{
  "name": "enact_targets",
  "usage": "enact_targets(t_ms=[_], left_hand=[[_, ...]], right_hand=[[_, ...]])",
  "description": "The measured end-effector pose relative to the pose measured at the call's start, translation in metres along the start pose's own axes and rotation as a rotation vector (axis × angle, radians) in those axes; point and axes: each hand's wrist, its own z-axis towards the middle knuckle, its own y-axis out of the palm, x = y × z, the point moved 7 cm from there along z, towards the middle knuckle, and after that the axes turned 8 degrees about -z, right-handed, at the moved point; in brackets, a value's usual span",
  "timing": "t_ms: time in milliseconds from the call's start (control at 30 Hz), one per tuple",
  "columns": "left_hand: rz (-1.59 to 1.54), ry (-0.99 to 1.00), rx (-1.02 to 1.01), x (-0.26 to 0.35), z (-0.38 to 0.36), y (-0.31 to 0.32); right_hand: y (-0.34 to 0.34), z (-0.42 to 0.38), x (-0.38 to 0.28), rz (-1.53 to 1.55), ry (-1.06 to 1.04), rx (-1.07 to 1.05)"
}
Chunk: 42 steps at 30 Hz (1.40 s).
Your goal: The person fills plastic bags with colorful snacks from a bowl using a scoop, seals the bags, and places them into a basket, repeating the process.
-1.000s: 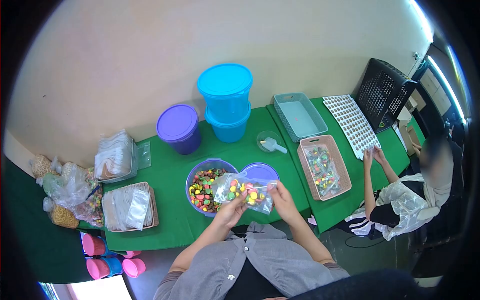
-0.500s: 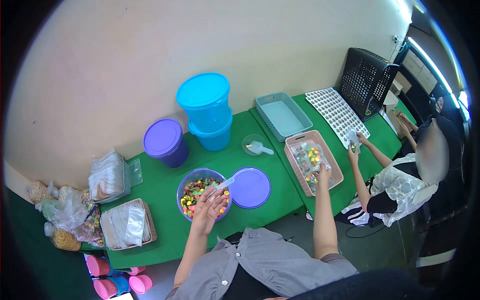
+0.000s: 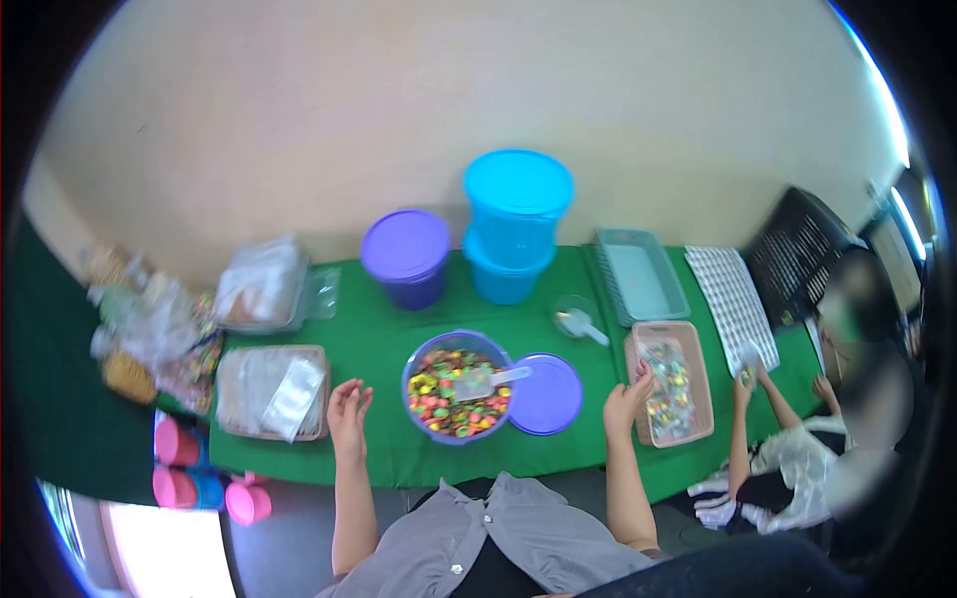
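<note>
Hovering beside the bag basket [image 3: 323, 397] at lower left: left hand [image 3: 349, 411], fingers released.
Right hand [image 3: 626, 404] is beside the packet basket [image 3: 704, 391], lower right; its fingers curl, grip unclear.

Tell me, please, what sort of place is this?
Probably a food-packing room: the green-covered table holds a tub of colourful sweets, a basket of filled bags and another basket of flat bags.
</note>
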Motion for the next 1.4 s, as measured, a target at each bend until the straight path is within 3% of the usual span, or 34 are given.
enact_targets(t_ms=[100,167,200,267,300,333,433,567,633,667,733,767,833,900,967,1000,1033,1167,1267,1367,1400], left_hand=[[0.211,0.076,0.166,0.017,0.004,-0.054],[0.871,0.345,0.262,0.052,-0.003,-0.061],[1.066,0.382,0.259,0.059,-0.005,-0.066],[1.201,0.421,0.323,0.044,-0.005,-0.098],[1.335,0.464,0.356,0.034,-0.004,-0.113],[1.362,0.333,0.349,0.023,-0.002,-0.128],[1.572,0.225,0.334,0.017,-0.004,-0.139],[1.544,0.250,0.385,0.027,-0.008,-0.137],[1.680,0.467,0.400,0.029,-0.007,-0.136],[1.675,0.472,0.394,0.029,-0.004,-0.144],[1.678,0.322,0.343,0.025,0.005,-0.164],[1.671,0.337,0.336,0.028,0.009,-0.168],[1.621,0.193,0.283,0.038,0.016,-0.172],[1.607,0.244,0.307,0.054,0.018,-0.166],[1.706,0.207,0.208,0.056,0.023,-0.163],[1.608,0.396,0.222,0.055,0.027,-0.164],[1.603,0.409,0.203,0.044,0.032,-0.170],[1.343,0.436,0.308,0.061,0.035,-0.164],[1.198,0.347,0.399,0.066,0.045,-0.167],[1.406,0.343,0.289,0.085,0.044,-0.149],[1.328,0.363,0.265,0.094,0.037,-0.141]], right_hand=[[0.016,-0.026,-0.104,0.238,-0.103,-0.140],[0.026,-0.051,-0.155,0.322,-0.201,-0.186],[0.030,-0.065,-0.182,0.349,-0.285,-0.247],[0.031,-0.088,-0.236,0.314,-0.543,-0.332],[0.035,-0.096,-0.247,0.321,-0.553,-0.335],[0.043,-0.107,-0.257,0.314,-0.599,-0.412],[0.054,-0.126,-0.269,0.331,-0.617,-0.503],[0.050,-0.137,-0.267,0.298,-0.580,-0.474],[0.048,-0.139,-0.264,0.294,-0.544,-0.461],[0.047,-0.140,-0.263,0.291,-0.543,-0.454],[0.045,-0.141,-0.260,0.273,-0.538,-0.414],[0.046,-0.141,-0.259,0.272,-0.537,-0.398],[0.054,-0.141,-0.250,0.337,-0.428,-0.504],[0.055,-0.139,-0.246,0.359,-0.391,-0.502],[0.055,-0.136,-0.244,0.381,-0.356,-0.496],[0.053,-0.135,-0.242,0.377,-0.350,-0.481],[0.051,-0.133,-0.240,0.371,-0.342,-0.468],[0.042,-0.129,-0.231,0.226,-0.392,-0.327],[0.039,-0.122,-0.227,0.221,-0.388,-0.316],[0.046,-0.123,-0.213,0.249,-0.316,-0.341],[0.047,-0.124,-0.209,0.261,-0.300,-0.340]])
